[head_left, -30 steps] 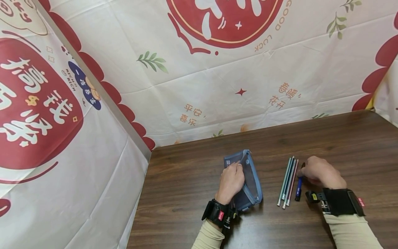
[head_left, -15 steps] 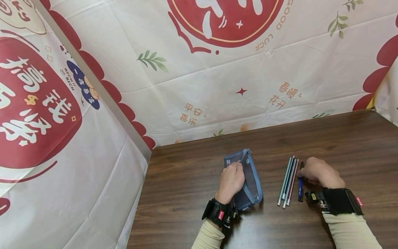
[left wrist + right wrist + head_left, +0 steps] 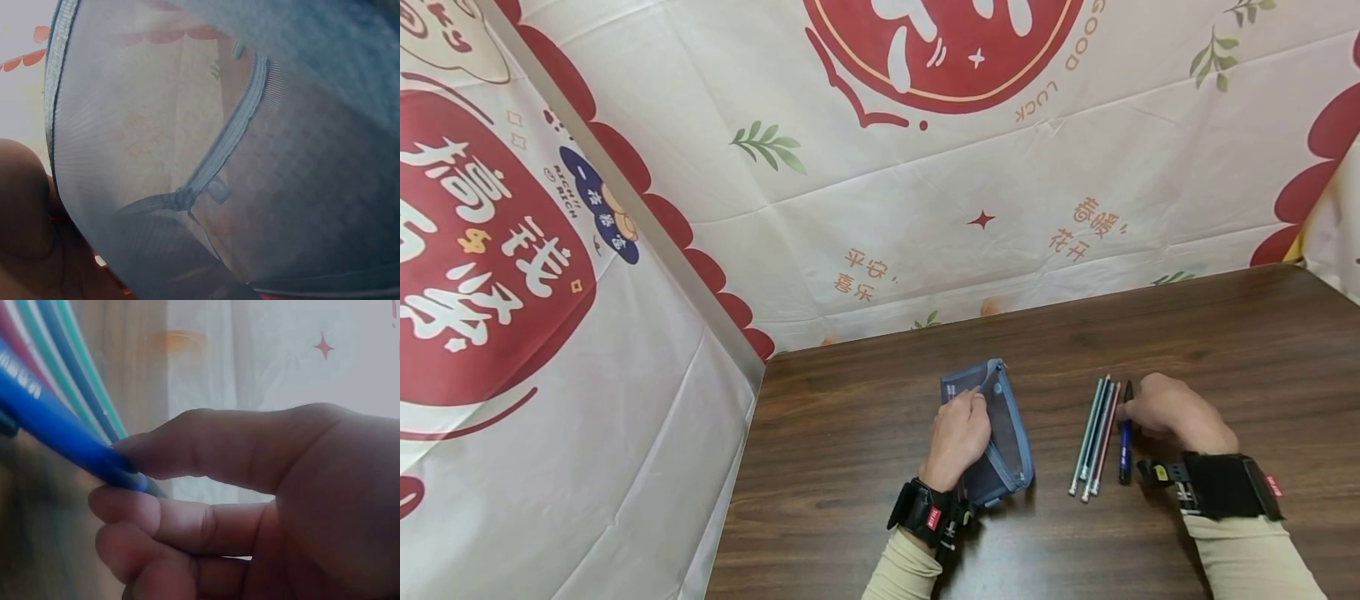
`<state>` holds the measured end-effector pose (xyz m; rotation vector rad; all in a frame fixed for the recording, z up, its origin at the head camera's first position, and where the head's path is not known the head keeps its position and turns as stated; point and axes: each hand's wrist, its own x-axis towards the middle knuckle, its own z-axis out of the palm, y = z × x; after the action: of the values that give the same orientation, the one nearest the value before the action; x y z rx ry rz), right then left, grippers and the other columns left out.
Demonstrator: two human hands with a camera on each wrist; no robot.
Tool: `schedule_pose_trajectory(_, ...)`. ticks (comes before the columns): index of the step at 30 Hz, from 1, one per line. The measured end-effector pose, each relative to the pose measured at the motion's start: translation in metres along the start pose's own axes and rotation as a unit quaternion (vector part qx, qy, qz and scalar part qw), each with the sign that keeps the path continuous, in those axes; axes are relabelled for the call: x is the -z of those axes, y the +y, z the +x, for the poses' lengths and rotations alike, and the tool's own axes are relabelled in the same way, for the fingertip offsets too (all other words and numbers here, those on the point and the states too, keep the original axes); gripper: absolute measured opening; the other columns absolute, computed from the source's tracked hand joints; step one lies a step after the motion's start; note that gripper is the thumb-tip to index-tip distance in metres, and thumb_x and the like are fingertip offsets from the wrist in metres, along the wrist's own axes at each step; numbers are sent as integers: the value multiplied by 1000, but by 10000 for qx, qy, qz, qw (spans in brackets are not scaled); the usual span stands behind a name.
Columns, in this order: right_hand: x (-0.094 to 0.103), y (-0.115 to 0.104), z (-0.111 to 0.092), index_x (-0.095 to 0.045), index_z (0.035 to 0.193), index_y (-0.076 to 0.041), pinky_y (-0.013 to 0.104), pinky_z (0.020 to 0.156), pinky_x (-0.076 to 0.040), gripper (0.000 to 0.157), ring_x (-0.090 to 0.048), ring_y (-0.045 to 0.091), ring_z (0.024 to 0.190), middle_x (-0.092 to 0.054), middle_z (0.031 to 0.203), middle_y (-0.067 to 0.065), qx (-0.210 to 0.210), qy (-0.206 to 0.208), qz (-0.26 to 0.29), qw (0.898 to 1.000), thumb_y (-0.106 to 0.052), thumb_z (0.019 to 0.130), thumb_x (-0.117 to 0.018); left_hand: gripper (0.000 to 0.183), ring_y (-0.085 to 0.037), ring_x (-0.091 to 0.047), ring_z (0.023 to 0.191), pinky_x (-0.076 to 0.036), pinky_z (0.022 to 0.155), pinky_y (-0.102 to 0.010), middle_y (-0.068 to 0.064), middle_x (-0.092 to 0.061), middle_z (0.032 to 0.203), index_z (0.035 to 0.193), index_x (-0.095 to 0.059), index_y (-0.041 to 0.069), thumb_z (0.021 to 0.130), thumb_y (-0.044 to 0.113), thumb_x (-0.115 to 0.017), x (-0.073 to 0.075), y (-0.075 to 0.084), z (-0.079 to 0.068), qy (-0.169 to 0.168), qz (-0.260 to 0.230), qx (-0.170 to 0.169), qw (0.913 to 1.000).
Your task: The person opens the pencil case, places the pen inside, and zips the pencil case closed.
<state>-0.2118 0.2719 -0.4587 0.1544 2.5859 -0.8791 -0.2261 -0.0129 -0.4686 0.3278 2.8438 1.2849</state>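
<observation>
My left hand (image 3: 958, 437) grips the open edge of a blue-grey mesh pencil case (image 3: 1009, 425), its fingers bent over the rim. In the left wrist view, the see-through mesh and a pale blue zipper (image 3: 231, 134) fill most of the picture. To the right, my right hand (image 3: 1176, 412) pinches a blue pen (image 3: 1125, 454) with a dark end between thumb and fingers. The right wrist view shows white lettering on the pen (image 3: 56, 412) and the thumb lying on it. Just left of it lie several pencils (image 3: 1093, 442), teal, dark blue and reddish, side by side.
The brown wooden table (image 3: 842, 433) carries everything. A white printed cloth (image 3: 910, 192) hangs along its back edge, and another printed cloth panel (image 3: 610, 417) rises along the left side. Both wrists wear black camera straps (image 3: 1221, 487).
The pen in my right hand has turned slightly, so it lies straighter beside the pencils. My left hand and the pencil case stay where they were.
</observation>
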Motion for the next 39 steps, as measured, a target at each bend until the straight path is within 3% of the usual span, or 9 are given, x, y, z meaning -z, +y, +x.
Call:
schedule_pose_trajectory(13,1,-6,1,-42,50,-18,24,43,-30,43,-36,8,41,-38,46,-8,475,139,-135,9987,-25,92,-52,47,-25,-47,126,-41,104,-44,-8,-60,133,126,-63,9,102,29,-29,2,0,1,22,10,-15,10000)
schedule_pose_trajectory(24,1,-14,0,-44,55,-15,26,46,-32,41,-36,10,46,-38,51,-6,642,228,-67,9977,-26,93,-51,46,-25,-47,126,-41,103,-44,-8,-60,133,127,-63,9,102,28,-29,3,-1,2,6,55,-34,10000)
schedule_pose_trajectory(39,-4,-33,-2,-54,59,-9,26,47,-32,37,-36,11,47,-42,52,-4,1064,188,-112,9941,-24,93,-52,46,-26,-46,127,-42,102,-45,-10,-58,135,128,-62,11,102,29,-29,3,0,0,-14,8,73,10000)
